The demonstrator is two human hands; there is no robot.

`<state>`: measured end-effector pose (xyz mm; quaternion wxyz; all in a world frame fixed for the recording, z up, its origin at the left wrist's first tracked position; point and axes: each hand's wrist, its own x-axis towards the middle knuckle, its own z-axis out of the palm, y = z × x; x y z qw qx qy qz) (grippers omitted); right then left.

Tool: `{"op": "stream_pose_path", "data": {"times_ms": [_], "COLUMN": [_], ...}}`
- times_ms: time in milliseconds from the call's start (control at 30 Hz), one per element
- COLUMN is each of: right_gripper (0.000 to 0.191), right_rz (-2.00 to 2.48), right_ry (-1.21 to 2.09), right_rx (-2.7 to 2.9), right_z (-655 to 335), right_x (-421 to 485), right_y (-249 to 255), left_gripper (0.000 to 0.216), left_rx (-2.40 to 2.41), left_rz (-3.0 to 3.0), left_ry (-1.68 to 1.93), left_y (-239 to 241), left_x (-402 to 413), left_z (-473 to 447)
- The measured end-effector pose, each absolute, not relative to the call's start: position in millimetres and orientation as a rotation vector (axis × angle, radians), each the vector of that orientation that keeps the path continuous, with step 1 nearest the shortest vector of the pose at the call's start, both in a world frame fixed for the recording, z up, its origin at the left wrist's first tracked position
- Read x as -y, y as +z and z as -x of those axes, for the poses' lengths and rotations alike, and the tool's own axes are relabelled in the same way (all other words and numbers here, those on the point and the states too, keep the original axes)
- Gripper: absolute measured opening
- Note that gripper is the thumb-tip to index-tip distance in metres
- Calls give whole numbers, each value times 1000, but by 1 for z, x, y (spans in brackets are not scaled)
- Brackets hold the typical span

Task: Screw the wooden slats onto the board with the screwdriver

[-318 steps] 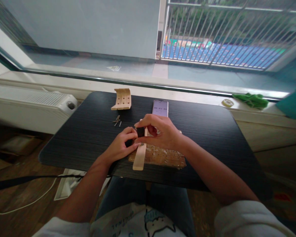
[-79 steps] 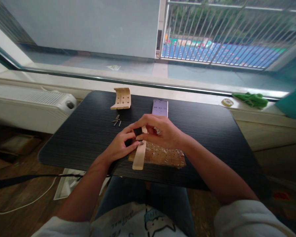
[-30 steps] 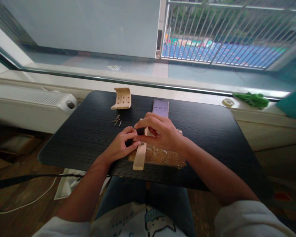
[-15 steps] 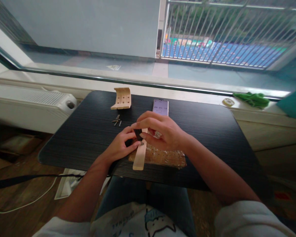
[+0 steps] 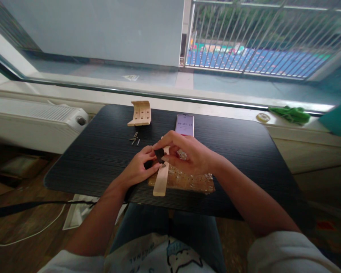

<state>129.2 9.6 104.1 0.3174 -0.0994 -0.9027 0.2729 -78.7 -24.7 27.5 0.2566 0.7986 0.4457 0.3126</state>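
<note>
A pale wooden strip (image 5: 160,182) lies across a brown block wrapped in clear film (image 5: 190,182), its near end sticking out past the block. My left hand (image 5: 139,165) is closed about the strip's left side, with the thumb pressed close to a dark round spot on the wood. Above that spot my right hand (image 5: 191,153) pinches a short dark tool (image 5: 159,155) between thumb and fingers. The tool stands tilted, its lower end down by my left thumb; its exact kind I cannot make out. The strip's far part is partly hidden under my right hand.
Several small metal screws or nails (image 5: 135,138) lie left of my hands on the black table (image 5: 230,140). Behind them stands a light wooden piece with holes (image 5: 142,113). A phone (image 5: 185,124) shows a timer. Tape (image 5: 263,118) and a green cloth (image 5: 291,115) rest on the sill.
My right hand's fingers have curled and shifted slightly, so more of the dark tool's upper end shows. The left hand and strip stay almost still.
</note>
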Motion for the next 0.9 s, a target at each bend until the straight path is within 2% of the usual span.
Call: {"op": "stream_pose_path", "data": {"times_ms": [333, 900], "right_gripper": [25, 24], "right_rz": [103, 137], "right_ry": [781, 775], "right_rx": [2308, 2281], "right_z": [-126, -127], "right_x": [-13, -14], "right_y": [107, 108], "left_gripper": [21, 18], "left_rx": [-1238, -1204], "left_rz": [-2160, -2144], "left_ry": [874, 845], "left_y": [34, 32], "left_x": [25, 24], "left_z": [75, 77]}}
